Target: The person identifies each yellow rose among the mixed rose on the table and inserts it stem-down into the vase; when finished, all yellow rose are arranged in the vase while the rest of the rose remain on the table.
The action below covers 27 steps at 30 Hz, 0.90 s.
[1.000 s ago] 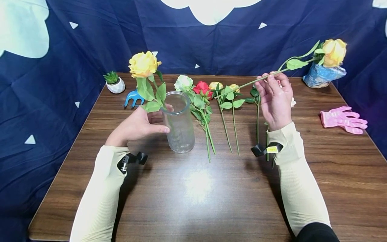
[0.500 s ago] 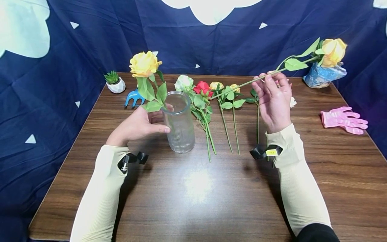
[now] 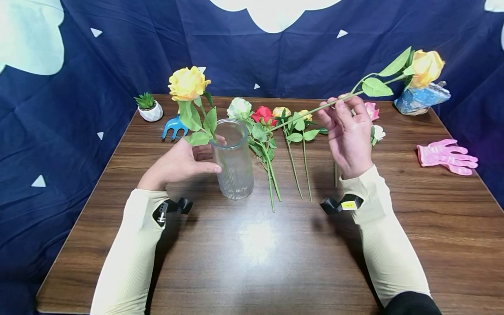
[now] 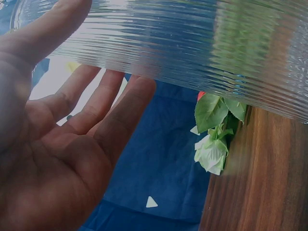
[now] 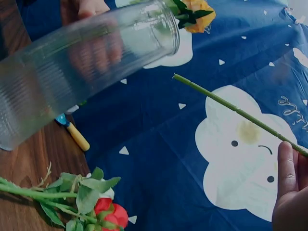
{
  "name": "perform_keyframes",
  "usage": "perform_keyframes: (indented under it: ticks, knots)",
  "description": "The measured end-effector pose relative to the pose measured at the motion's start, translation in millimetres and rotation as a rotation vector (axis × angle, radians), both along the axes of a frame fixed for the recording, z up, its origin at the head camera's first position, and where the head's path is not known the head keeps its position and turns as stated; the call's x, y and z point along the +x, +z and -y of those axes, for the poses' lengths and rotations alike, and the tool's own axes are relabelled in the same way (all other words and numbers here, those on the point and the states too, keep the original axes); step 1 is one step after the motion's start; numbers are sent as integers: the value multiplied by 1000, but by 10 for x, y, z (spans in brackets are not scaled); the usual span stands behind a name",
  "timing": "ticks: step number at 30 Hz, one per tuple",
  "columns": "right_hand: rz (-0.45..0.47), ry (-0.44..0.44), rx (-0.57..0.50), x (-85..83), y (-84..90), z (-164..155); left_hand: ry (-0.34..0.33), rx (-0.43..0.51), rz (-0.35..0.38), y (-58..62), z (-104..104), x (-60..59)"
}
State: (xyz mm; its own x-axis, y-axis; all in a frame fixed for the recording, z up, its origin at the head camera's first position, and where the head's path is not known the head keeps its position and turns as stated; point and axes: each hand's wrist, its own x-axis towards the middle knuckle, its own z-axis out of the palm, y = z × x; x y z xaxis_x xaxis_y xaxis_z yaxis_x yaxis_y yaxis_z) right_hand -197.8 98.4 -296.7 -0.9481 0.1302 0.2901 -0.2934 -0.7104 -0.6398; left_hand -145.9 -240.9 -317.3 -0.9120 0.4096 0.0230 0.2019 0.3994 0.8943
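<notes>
A clear ribbed glass vase (image 3: 236, 170) stands upright on the table. My left hand (image 3: 179, 162) holds its left side, thumb in front and fingers behind, as the left wrist view also shows. One yellow rose (image 3: 189, 84) leans left out of the vase's mouth. My right hand (image 3: 350, 131) pinches the stem of another yellow rose (image 3: 426, 69) in the air. Its bloom points up and right, while the bare stem end (image 5: 180, 78) slants down toward the vase. In the right wrist view that end is apart from the vase's rim.
Behind and right of the vase lie a red rose (image 3: 263, 114), a pale green-white rose (image 3: 239, 107) and several other stems. A blue hand rake (image 3: 174, 127) and potted succulent (image 3: 150, 109) sit back left. A pink glove (image 3: 448, 156) and blue bag (image 3: 421, 99) are at right.
My right hand has moved a little left with the yellow rose, bringing the stem end closer to the vase. My left hand and the vase have stayed still.
</notes>
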Motion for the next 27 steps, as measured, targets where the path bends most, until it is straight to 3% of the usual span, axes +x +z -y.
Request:
perform_keyframes:
  ticks: [12, 27]
  knots:
    - [-8, 51, -73, 88, 45, 64, -1, 11, 6, 3, -7, -3]
    - [0, 54, -79, 155, 77, 106, -7, 1, -14, -6, -2, -9]
